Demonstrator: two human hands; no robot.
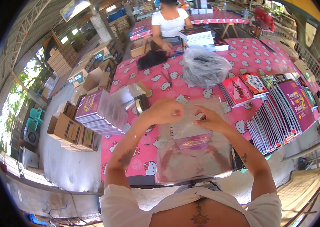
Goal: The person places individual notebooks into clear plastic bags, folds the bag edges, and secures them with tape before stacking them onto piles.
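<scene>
A clear plastic sheet or bag lies flat in front of me at the table's near edge. Under or inside it shows a purple spiral notebook; which of the two I cannot tell. My left hand is closed in a fist over the plastic's far part, and what its fingers hold, if anything, is hidden. To its right, my right hand hovers over the plastic with thumb and fingers curved and apart. A tape dispenser stands just left of my left hand.
Plastic-wrapped notebooks are stacked at left, more spiral notebooks at right. A bulging clear plastic bag and a black bundle lie farther back on the pink tablecloth. A co-worker stands across the table. Cardboard boxes sit at left.
</scene>
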